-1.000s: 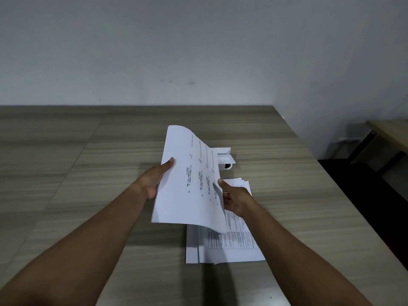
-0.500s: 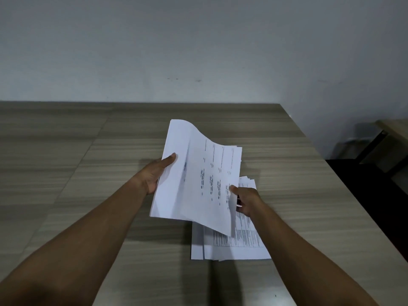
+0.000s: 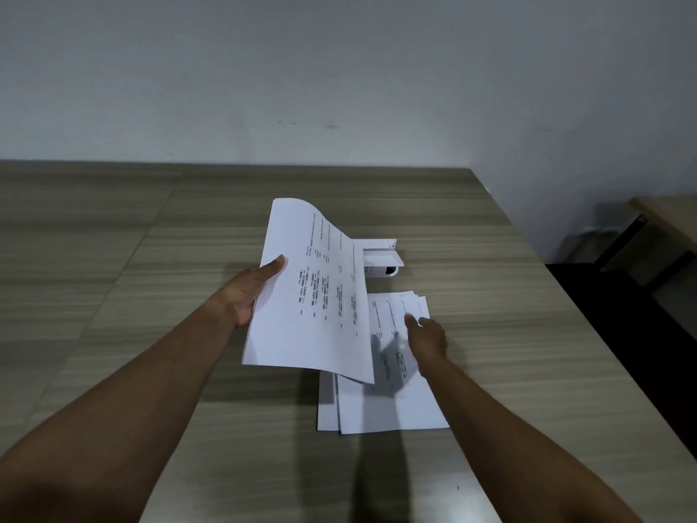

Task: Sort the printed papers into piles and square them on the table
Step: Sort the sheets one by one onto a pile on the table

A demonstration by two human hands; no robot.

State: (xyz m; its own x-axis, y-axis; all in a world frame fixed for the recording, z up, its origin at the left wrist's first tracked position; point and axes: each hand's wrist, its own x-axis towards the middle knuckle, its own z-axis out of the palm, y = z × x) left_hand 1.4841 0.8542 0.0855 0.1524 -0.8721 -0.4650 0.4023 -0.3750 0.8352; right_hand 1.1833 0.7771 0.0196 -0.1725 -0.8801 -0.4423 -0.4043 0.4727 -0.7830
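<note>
Left hand [image 3: 252, 292] holds a bundle of printed sheets [image 3: 313, 296] up off the table [image 3: 113, 277], thumb on the top face at the left edge, remaining fingers hidden underneath, so it's a pinch grip on the bundle. Bundle is tilted, far end curling upward, near right corner hanging over the pile below. Print runs sideways down the page, too small to read. Right hand [image 3: 426, 335] is over the loose pile of papers [image 3: 392, 405] lying flat on the table, fingers loosely extended and pointing away from the camera, thumb out to the left; hand is blurred, so can't tell whether the fingertips are touching the top sheet or just above it, and it isn't gripping anything visible. Pile is unsquared: sheets fanned at the far end, at least two offset edges at the near left corner. Pile sits right of centre on the wood-grain table, near the right edge. Just beyond it, partly behind the raised bundle, a small white device [image 3: 383, 260] with an open flap. Grey wall [image 3: 339, 88] behind the table.
</note>
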